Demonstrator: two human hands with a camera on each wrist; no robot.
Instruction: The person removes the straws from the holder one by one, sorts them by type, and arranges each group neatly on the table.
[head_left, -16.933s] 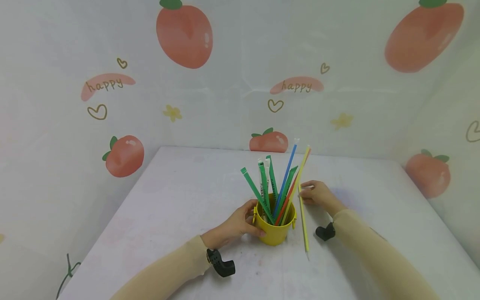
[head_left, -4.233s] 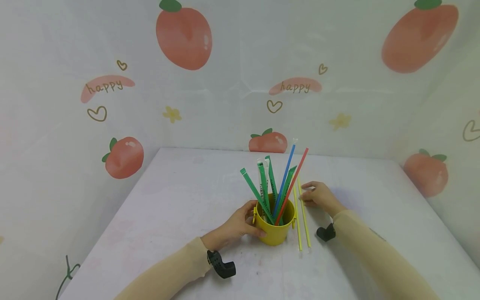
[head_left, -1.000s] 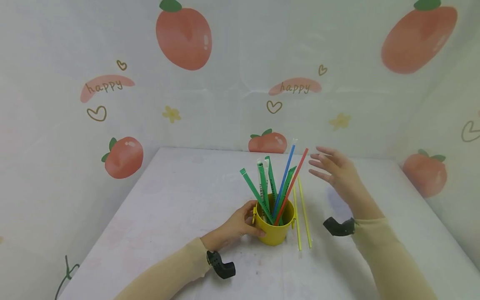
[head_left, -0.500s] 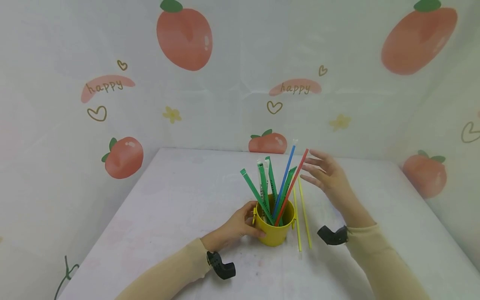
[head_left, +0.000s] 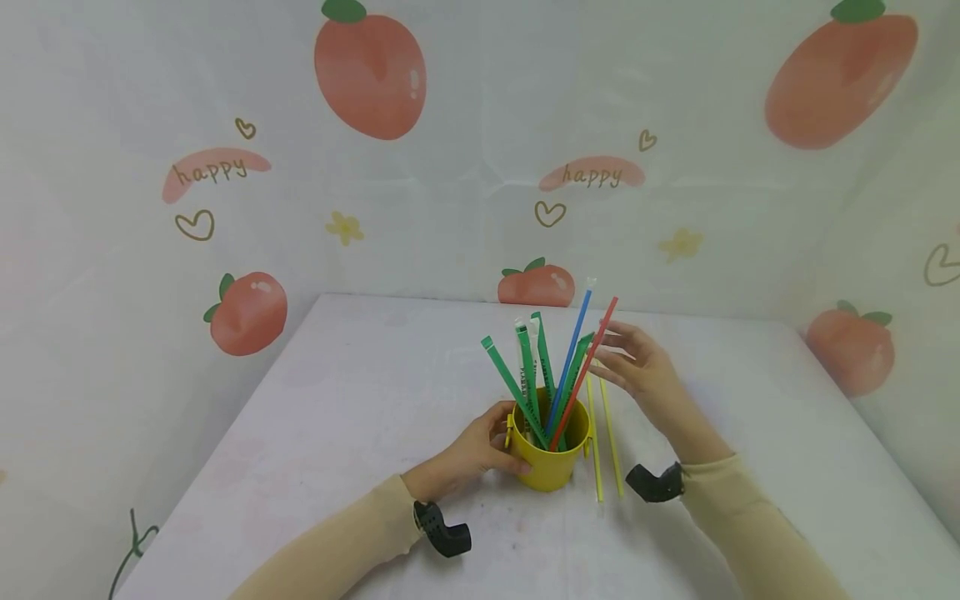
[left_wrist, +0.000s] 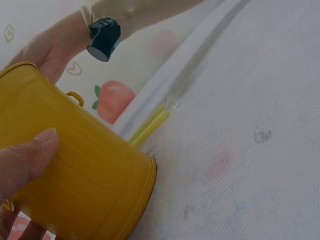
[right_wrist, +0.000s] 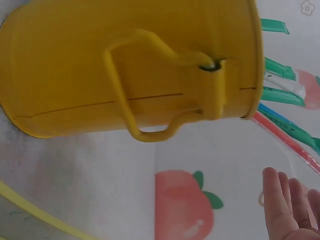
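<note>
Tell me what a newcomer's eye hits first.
Likely the round yellow metal-looking bucket on the white table, gripped by the left hand, with green-wrapped straws, a blue straw and a red straw fanning from its top. Next, the right hand beside the red straw, and two thin yellow straws lying to the bucket's right. Red cartoon fruits dot the white backdrop behind.

**One bucket [head_left: 551, 472], two loose yellow sticks [head_left: 614, 454]**

Hands number two. Beside the left hand [head_left: 476, 446] is the single bucket, with at least four green sticks [head_left: 506, 375], one blue stick [head_left: 577, 333] and one red stick [head_left: 577, 392]; white pieces [head_left: 536, 330] overlap too much to count. Both yellow sticks are on the side of the right hand [head_left: 637, 362]. Black wrist cameras [head_left: 656, 483]: two, one behind each hand. Printed red fruits [head_left: 371, 79] beyond the hands: five.
</note>
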